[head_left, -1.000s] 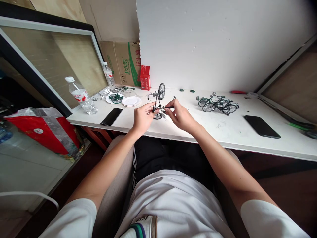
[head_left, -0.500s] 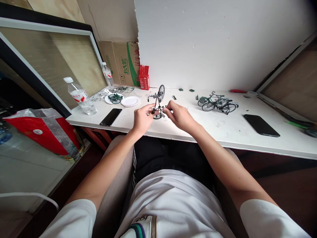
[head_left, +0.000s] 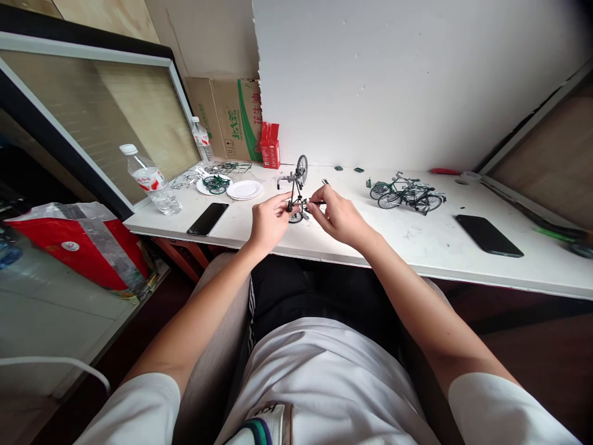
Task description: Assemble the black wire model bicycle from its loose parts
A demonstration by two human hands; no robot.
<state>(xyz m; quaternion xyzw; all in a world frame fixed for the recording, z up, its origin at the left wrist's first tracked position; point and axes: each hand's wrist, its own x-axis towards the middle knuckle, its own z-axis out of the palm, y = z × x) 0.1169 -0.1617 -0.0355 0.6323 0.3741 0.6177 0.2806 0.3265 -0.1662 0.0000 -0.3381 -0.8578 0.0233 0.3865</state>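
A small model bicycle [head_left: 302,170] is held just above the white table, its handlebar end pointing away from me. My left hand [head_left: 269,222] grips its dark frame near the middle. My right hand [head_left: 340,215] is pinched around a thin dark tool [head_left: 317,203], whose tip is at the bicycle's frame; the fingers hide most of it, so its exact kind does not show. Two finished-looking model bicycles [head_left: 407,193] stand to the right. Green bicycle parts [head_left: 216,183] lie on a white plate at the left, with a stack of white plates [head_left: 244,190] beside it.
Black phones lie at the left [head_left: 208,219] and right [head_left: 489,235]. A water bottle [head_left: 151,180] stands at the left edge. Behind are a red box [head_left: 270,146], a cardboard carton [head_left: 227,117] and sprues of loose parts [head_left: 228,167]. A red bag [head_left: 78,247] sits below left.
The bicycle has shifted slightly, its far wheel a little higher. My right fingers have turned a little around the thin tool. Both hands keep their hold.
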